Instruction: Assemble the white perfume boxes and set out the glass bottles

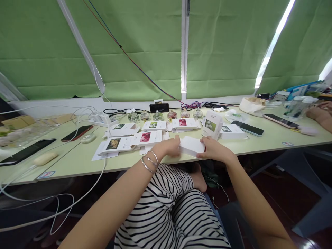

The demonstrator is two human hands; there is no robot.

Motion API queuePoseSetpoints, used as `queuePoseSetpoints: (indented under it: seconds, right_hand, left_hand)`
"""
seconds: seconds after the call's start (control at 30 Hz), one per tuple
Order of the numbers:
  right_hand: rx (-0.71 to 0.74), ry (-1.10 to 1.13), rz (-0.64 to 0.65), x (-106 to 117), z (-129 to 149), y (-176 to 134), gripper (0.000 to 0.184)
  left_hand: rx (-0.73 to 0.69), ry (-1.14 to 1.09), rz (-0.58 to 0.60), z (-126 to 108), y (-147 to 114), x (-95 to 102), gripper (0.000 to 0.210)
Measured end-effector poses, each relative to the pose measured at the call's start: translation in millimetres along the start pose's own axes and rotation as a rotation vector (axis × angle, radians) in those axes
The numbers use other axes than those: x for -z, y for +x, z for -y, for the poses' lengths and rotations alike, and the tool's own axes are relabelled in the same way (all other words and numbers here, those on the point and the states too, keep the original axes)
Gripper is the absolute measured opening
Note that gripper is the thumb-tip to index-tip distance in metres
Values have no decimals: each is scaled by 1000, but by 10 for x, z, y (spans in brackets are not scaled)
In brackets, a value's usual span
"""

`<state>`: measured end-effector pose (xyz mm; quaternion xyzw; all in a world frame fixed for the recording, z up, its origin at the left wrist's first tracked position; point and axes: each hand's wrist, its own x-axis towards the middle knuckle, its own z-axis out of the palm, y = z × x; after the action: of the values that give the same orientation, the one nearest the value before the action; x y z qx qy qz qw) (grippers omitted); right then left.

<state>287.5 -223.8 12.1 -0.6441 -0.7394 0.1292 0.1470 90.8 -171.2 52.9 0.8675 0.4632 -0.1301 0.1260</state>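
Two hands at white box, near table edge

Office-like workroom, long joined desks, green window blinds, power strip

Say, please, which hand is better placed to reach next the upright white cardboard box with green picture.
Probably the right hand: it is nearer this upright white box, while the left hand is farther away.
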Motion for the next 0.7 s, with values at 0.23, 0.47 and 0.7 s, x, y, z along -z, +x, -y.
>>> queuePoseSetpoints:
  seconds: [0.23,0.47,0.7]
  right_hand:
    - [-79,124,-167,-167,157,95,55]
    - [220,345,222,51,163,-28,38]
    - [93,207,-218,71,-92,73,27]
  left_hand:
    - [0,-584,-91,-20,166,-68,73]
    - [92,-129,-173,-30,194,-53,36]
    - [-35,-118,-114,-113,177,-117,80]
